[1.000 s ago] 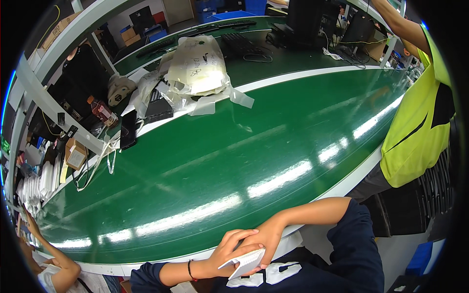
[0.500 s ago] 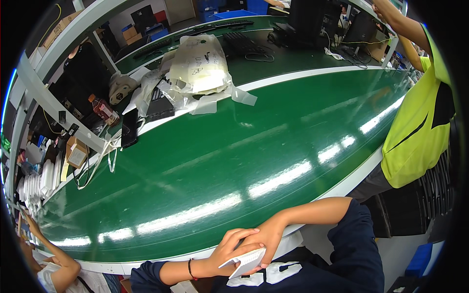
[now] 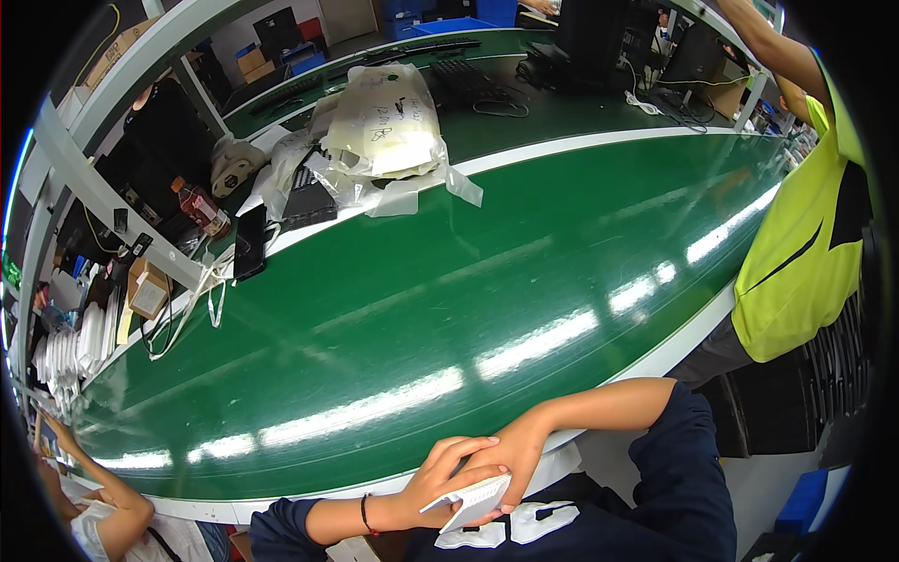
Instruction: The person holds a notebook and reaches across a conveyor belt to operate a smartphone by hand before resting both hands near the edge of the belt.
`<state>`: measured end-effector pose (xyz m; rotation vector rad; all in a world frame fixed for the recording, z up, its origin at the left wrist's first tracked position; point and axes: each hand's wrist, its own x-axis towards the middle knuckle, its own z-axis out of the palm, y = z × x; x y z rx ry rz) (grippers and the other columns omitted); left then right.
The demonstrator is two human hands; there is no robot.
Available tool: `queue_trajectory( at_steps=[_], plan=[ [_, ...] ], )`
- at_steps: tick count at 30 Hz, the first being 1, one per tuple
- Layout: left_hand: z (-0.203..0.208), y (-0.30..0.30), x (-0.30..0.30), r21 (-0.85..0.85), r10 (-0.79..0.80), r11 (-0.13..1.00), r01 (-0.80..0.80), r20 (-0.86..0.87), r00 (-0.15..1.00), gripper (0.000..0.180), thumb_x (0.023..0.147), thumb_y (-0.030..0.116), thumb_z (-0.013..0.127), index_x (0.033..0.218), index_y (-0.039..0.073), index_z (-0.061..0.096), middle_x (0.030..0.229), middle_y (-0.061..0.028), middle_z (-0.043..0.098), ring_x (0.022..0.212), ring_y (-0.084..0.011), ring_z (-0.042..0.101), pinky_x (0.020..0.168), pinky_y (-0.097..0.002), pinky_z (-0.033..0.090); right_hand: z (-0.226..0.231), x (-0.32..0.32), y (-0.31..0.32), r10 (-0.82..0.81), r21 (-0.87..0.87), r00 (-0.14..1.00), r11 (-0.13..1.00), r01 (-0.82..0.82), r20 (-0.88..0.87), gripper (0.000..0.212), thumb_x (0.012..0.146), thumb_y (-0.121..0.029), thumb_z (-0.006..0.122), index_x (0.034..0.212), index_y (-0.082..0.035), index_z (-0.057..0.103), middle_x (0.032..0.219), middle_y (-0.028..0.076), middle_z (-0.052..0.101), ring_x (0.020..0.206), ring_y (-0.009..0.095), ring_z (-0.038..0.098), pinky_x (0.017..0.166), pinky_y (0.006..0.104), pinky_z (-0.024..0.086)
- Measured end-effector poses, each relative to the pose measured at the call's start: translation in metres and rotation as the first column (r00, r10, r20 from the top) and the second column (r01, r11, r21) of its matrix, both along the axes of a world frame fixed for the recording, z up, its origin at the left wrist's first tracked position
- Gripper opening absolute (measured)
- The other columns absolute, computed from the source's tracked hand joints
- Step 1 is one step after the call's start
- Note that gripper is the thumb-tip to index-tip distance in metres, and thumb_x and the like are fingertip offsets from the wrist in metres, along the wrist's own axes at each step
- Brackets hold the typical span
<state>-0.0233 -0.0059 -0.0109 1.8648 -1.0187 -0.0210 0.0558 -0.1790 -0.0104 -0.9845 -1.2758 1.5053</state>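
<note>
My left hand (image 3: 438,485), with a dark band at its wrist, rests against my right hand (image 3: 513,456) at the table's near edge. A small white folded piece (image 3: 473,496) with a ridged top edge is held at the left hand, its fingers closed about it. It looks like thin card or plastic; its exact kind I cannot make out. Some left fingers reach across the back of the right hand. The right fingers are mostly hidden under the left hand and the white piece, so their grip does not show.
Before me stretches a long green work surface (image 3: 375,328) with white edging. Along its far side lie a plastic-wrapped package (image 3: 384,126), a black phone (image 3: 250,244), a drink bottle (image 3: 200,208) and keyboards (image 3: 468,82). People stand at right, in a yellow-green shirt (image 3: 805,262), and at lower left.
My hands and the white piece stay in place. The view shifts very slightly; the person at right shifts a little.
</note>
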Motion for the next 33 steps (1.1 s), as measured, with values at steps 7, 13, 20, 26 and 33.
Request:
queue_trajectory(
  at_steps=[7,13,20,26,33],
  plan=[
    [0.001,0.0,-0.001,0.005,0.003,1.0,-0.003,0.003,1.0,0.043,0.071,0.015,0.064,0.113,0.007,0.062,0.132,-0.0158,0.042,0.112,-0.0302,0.044,0.096,-0.0373,0.033,0.002,0.0,-0.001,-0.01,-0.016,0.999,1.0,0.01,0.035,0.038,0.075,-0.014,0.069,0.107,-0.001,0.053,0.092,0.008,0.061,0.079,0.018,0.055,0.074,0.026,0.045],
    [0.006,-0.002,0.0,-0.012,0.008,1.0,-0.008,-0.017,1.0,0.043,0.07,0.016,0.065,0.113,0.007,0.061,0.133,-0.0157,0.042,0.112,-0.0301,0.044,0.096,-0.037,0.034,0.0,0.0,-0.001,-0.012,-0.029,1.0,1.0,0.013,0.027,0.039,0.075,-0.014,0.069,0.108,-0.001,0.053,0.093,0.008,0.061,0.08,0.019,0.056,0.074,0.0262,0.045],
    [0.0,0.001,0.001,0.005,-0.012,1.0,0.012,-0.003,1.0,0.039,0.076,0.015,0.058,0.114,0.006,0.061,0.133,-0.0162,0.041,0.113,-0.0307,0.043,0.096,-0.0376,0.033,-0.002,-0.003,-0.001,-0.074,0.019,0.997,0.997,0.074,0.008,0.025,0.075,-0.017,0.067,0.095,-0.004,0.057,0.084,0.003,0.062,0.075,0.015,0.055,0.072,0.0253,0.045],
    [-0.003,0.003,0.001,0.013,-0.03,0.999,0.03,0.012,0.999,0.039,0.078,0.014,0.05,0.115,0.006,0.06,0.134,-0.0169,0.04,0.113,-0.0314,0.041,0.097,-0.0387,0.032,-0.001,-0.002,-0.002,-0.082,0.024,0.996,0.996,0.082,0.03,0.026,0.075,-0.017,0.068,0.095,-0.004,0.057,0.084,0.003,0.062,0.075,0.015,0.055,0.072,0.0253,0.045],
    [-0.004,0.002,0.001,0.005,-0.031,1.0,0.031,0.015,0.999,0.042,0.075,0.014,0.05,0.115,0.006,0.059,0.134,-0.0172,0.04,0.114,-0.0317,0.041,0.097,-0.0389,0.032,-0.003,-0.003,-0.003,-0.081,0.014,0.996,0.997,0.08,0.03,0.026,0.075,-0.016,0.068,0.095,-0.004,0.057,0.085,0.003,0.062,0.075,0.015,0.055,0.072,0.0254,0.045]
  ],
)
